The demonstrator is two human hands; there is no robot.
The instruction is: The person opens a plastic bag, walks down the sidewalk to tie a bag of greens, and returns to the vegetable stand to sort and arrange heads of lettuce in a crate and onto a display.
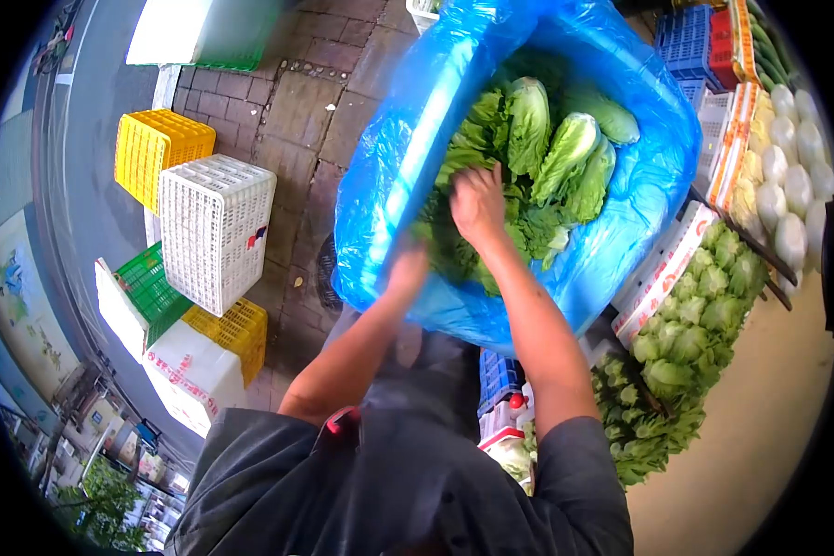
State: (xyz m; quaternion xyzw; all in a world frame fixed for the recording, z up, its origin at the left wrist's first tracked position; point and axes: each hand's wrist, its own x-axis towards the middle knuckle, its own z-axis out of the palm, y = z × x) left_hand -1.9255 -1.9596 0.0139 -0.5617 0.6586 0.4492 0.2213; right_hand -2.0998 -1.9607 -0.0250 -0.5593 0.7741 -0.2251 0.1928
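Head view is looking down on a wide blue plastic liner (653,176), which is spreading from 12 to 2 o'clock in the frame. Green heads (530,125) are lying inside it, the plump ones bunching from 12 to 2 o'clock of the liner's own middle, while frilly leaves (475,134) are filling its 10 o'clock side.

The right hand (477,202) is resting on the greens at about 9 o'clock of that middle, its fingers bending down into the leaves; whether it is grasping any of them, I cannot tell. The left hand (408,266) is blurring near the liner's edge at 8 o'clock, so its state is not showing clearly either, nor whether it is touching the plastic.

Judging by this, the step in hand is looking like handling or arranging greens within the liner. The next move is probably calling for a firm but gentle hold low on the leaves, with the left hand keeping clear of the plastic edge.

Elsewhere, a white crate (218,232) is standing beside a yellow crate (162,153) at 9 to 10 o'clock in the frame, and rows of lettuce (700,320) are lying around 3 to 4 o'clock.
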